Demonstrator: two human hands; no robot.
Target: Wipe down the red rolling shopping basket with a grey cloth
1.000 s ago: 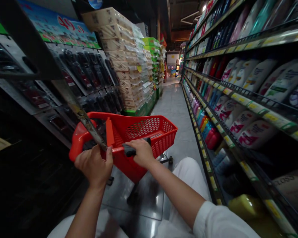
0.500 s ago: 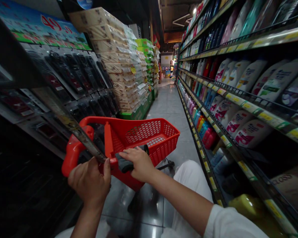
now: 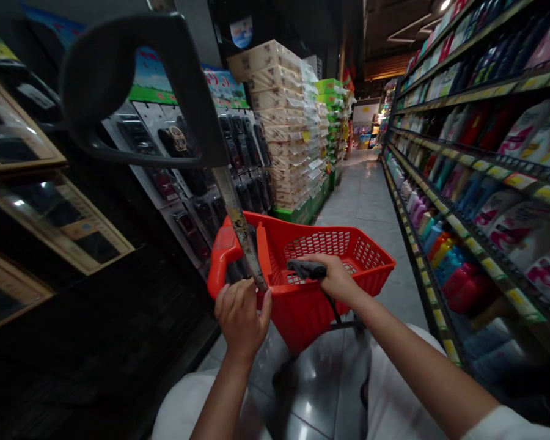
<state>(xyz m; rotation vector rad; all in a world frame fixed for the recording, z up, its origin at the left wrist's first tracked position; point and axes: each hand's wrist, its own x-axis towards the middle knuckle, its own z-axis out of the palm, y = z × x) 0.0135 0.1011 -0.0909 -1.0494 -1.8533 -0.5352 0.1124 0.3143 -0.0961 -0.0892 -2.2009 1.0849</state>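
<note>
One red cart stood on tiled floor, ahead of two white-clad legs. Cart's near corner gripped by left hand, fingers curled over rim beside foot of one worn pole, which is topped by one grey handle. One dark item held by right hand, fingers closed round it, over basket's opening; its kind cannot be told. Three framed boxes and one pale stack seen at left; one bottle-filled rack at right.
</note>
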